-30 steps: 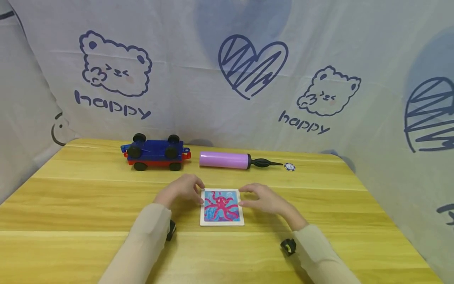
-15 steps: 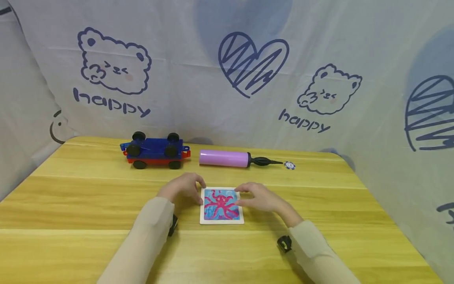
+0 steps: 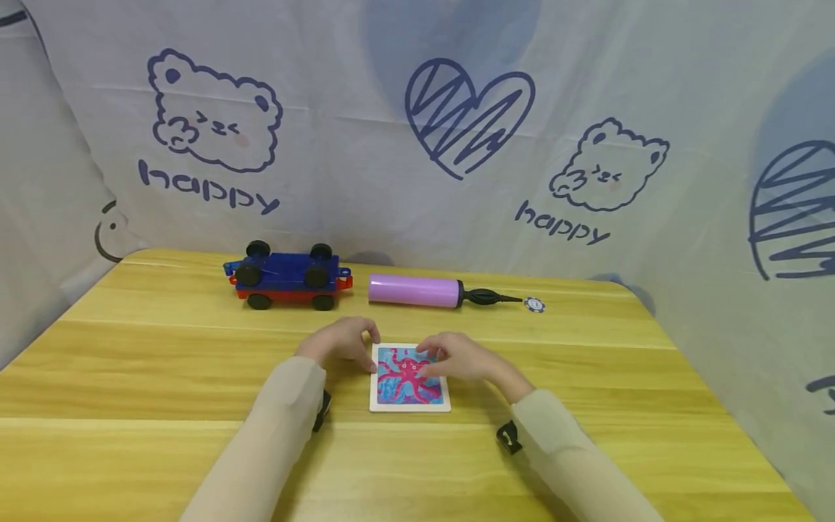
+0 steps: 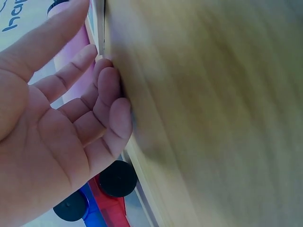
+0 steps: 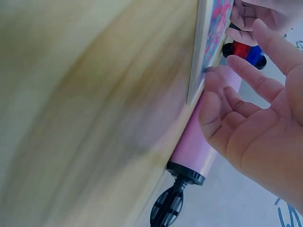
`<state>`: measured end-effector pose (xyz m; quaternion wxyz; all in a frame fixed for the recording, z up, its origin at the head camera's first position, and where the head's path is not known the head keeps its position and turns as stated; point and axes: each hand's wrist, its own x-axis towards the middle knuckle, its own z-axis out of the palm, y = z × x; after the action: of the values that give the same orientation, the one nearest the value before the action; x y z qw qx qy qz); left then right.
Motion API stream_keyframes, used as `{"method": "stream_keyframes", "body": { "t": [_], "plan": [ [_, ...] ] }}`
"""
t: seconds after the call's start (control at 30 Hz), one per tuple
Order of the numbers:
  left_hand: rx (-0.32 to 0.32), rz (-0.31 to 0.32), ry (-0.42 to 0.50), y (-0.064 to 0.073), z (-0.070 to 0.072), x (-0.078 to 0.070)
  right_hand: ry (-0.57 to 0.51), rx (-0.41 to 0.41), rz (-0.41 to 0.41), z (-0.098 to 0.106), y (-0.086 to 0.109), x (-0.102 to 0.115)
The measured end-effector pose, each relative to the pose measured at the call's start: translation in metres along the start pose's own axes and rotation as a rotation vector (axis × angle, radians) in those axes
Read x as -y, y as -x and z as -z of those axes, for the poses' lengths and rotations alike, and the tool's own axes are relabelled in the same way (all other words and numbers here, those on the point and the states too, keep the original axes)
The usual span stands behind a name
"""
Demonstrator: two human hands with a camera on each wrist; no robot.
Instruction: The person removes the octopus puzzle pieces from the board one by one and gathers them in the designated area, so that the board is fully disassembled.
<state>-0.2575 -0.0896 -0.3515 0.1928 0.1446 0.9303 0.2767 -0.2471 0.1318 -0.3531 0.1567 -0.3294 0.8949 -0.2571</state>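
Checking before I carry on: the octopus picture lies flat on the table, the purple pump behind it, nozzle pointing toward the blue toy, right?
No: the head view shows the nozzle pointing away from the blue toy, toward the round chip. The octopus picture lies flat, the purple pump behind it.

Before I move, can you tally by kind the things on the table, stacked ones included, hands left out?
Octopus picture: 1
Toy wagons: 2 (an upside-down blue one on a red one)
Purple pump: 1
Round chip: 1
Total: 5
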Motion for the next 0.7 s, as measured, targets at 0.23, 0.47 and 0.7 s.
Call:
{"method": "stream_keyframes", "body": {
  "t": [0.23,0.47,0.7],
  "plan": [
    [0.006,0.024,0.014,0.000,-0.001,-0.001,-0.012,0.033,0.001,-0.002,-0.016,0.002],
    [-0.004,0.023,0.016,0.000,-0.001,0.000,-0.058,0.043,-0.016,-0.006,-0.029,0.004],
    [0.021,0.056,0.115,-0.002,-0.003,0.002,-0.060,0.050,-0.049,-0.010,-0.039,0.006]
  ]
}}
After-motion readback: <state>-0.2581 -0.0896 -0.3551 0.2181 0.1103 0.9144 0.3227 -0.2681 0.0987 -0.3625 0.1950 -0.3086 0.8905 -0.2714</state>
